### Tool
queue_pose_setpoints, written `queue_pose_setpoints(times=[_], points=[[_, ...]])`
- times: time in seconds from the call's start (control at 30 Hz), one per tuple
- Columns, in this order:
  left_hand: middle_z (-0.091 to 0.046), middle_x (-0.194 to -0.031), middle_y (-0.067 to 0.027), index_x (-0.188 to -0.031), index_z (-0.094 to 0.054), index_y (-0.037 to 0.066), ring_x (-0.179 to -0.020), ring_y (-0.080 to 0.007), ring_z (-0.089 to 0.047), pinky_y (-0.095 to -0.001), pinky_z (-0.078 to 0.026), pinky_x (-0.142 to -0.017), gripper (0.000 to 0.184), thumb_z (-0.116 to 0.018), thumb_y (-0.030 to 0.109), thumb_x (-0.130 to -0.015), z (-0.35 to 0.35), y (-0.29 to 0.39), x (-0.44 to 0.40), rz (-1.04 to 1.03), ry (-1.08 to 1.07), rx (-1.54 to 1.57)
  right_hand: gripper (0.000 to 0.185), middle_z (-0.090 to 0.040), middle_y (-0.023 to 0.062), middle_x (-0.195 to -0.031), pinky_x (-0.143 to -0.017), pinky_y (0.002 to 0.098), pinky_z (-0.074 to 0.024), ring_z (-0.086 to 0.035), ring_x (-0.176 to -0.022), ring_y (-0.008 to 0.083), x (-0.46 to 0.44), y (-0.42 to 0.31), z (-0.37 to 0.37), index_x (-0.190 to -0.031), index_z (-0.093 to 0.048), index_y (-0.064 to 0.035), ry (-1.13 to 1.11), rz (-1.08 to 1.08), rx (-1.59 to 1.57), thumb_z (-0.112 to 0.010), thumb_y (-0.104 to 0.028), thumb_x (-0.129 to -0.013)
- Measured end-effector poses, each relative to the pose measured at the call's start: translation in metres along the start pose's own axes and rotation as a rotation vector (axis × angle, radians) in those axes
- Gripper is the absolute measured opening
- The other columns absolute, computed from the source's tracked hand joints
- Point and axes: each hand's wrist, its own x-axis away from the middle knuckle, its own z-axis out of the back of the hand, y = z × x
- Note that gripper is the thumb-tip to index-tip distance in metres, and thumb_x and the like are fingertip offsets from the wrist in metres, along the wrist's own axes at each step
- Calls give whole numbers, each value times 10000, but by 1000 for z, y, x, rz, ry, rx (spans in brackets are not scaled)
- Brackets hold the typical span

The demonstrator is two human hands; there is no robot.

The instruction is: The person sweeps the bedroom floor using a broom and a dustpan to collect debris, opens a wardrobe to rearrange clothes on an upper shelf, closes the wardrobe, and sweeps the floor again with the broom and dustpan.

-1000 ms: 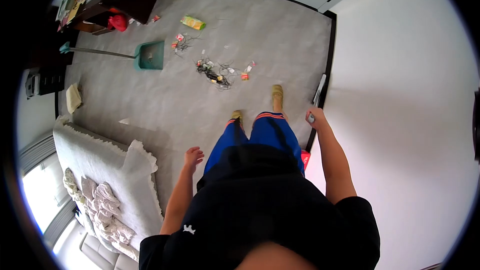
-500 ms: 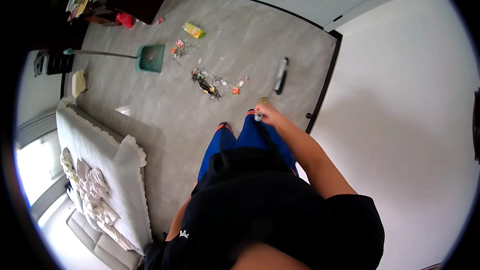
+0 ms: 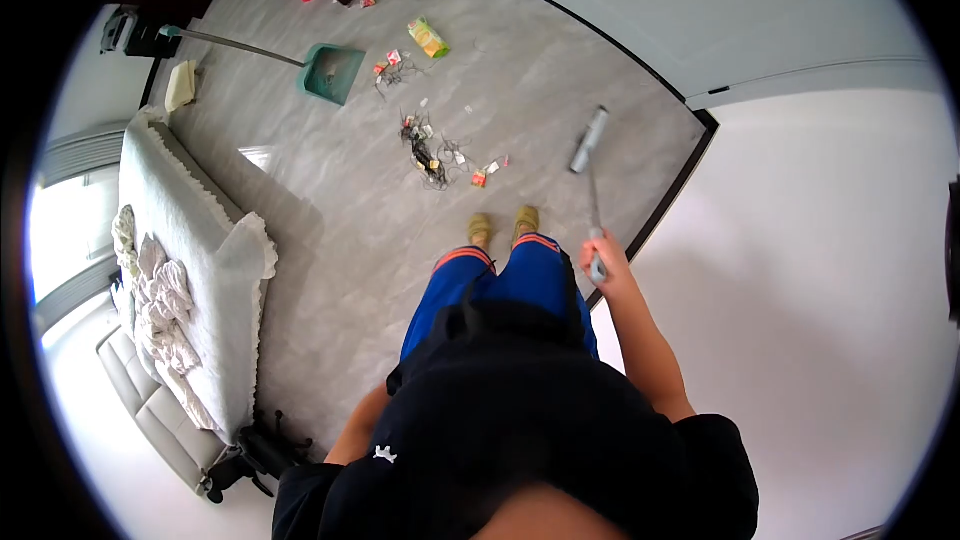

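Observation:
My right hand (image 3: pixel 607 258) is wrapped round the grey handle of a broom (image 3: pixel 594 202), out to the right of my legs. The wide grey broom head (image 3: pixel 588 141) is on or just above the floor, between the litter and the wall. Only part of my left arm (image 3: pixel 360 426) shows beside my black shirt; the left hand is out of sight. Ahead of my feet lies a dark tangle of thin wires (image 3: pixel 425 153) mixed with small paper bits. A red-orange scrap (image 3: pixel 479 179) is at its near right end.
A green long-handled dustpan (image 3: pixel 315 90) rests on the floor at the left. A green-yellow packet (image 3: pixel 428 38) and a smaller wire clump (image 3: pixel 397 70) lie farther off. The bed (image 3: pixel 215 285) stands left, the white wall (image 3: pixel 790 270) right, a grey door (image 3: pixel 640 10) ahead.
My right hand has swung rightward from in front of my thigh, carrying the broom. The broom head has shifted right and turned. Both slippers have come into view as the camera view shifted.

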Motion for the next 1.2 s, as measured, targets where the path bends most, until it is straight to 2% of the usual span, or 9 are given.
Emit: queue_pose_setpoints(times=[0.2, 0.27, 0.3, 0.57, 0.63, 0.7, 0.87, 1.07, 1.2], points=[[-560, -784, -62, -1001, -516, 58, -672, -172, -551, -304, -443, -611, 267, -462, 160, -761, 7, 26, -26, -24, -25, -50, 73, -493, 68, -522, -431, 278, -388, -465, -451, 174, -44, -32, 72, -575, -483, -37, 83, 51, 378, -526, 20, -586], [-560, -785, -63, -1001, -516, 57, -674, -172, -551, -304, -443, -612, 267, -462, 160, -761, 9, 31, -37, -23, -24, -41, 110, -487, 69, -568, -430, 260, -370, -463, -488, 144, -66, -44, 99, -602, -439, -46, -128, 811, 1467, -496, 47, -621], [-560, -786, -64, -1001, -517, 56, -674, -173, -551, -305, -443, -613, 267, -461, 160, -761, 9, 33, -40, -16, -22, -35, 107, -485, 67, -577, -438, 261, -374, -467, -499, 146, -81, -48, 110, -614, -445, -46, -135, 931, 1551, -498, 47, -622], [-563, -792, -70, -999, -519, 52, -681, -176, -553, -306, -444, -617, 267, -460, 159, -762, 8, 52, -52, -4, -10, -46, 111, -470, 61, -611, -475, 281, -391, -486, -550, 172, -203, -2, 40, -663, -479, -42, -311, 724, 1157, -514, 49, -612], [-563, -793, -72, -999, -519, 51, -683, -177, -553, -307, -444, -618, 267, -460, 159, -762, 8, 63, -50, -6, -7, -37, 109, -468, 67, -598, -463, 297, -383, -479, -532, 182, -203, 22, -25, -638, -478, -36, -111, 71, 526, -519, 55, -592], [-564, -794, -73, -999, -520, 50, -685, -178, -554, -307, -444, -619, 267, -460, 159, -763, 6, 73, -51, -15, -8, -39, 108, -466, 72, -584, -452, 312, -375, -472, -515, 192, -204, 36, -79, -613, -477, -29, 37, -219, 230, -524, 60, -572], [-565, -798, -77, -998, -521, 48, -689, -180, -554, -308, -444, -622, 267, -459, 159, -763, -11, 105, -57, -35, -11, -45, 84, -448, 83, -499, -414, 306, -360, -448, -435, 187, -138, -28, -166, -526, -469, -21, -237, -196, 238, -488, 40, -582], [-567, -802, -81, -997, -522, 45, -694, -183, -556, -310, -445, -625, 267, -458, 158, -764, -56, 156, -58, -78, 16, -14, 193, -430, 71, -483, -388, 253, -328, -423, -419, 150, -162, -105, -86, -497, -428, -40, -617, -82, -46, -445, -13, -688], [-568, -805, -84, -996, -523, 43, -698, -185, -556, -311, -445, -628, 267, -458, 158, -765, -88, 190, -46, -84, 33, 2, 121, -360, 27, -535, -389, 210, -326, -399, -440, 105, -92, -192, -32, -646, -337, -50, -417, -305, -243, -414, -7, -729]])
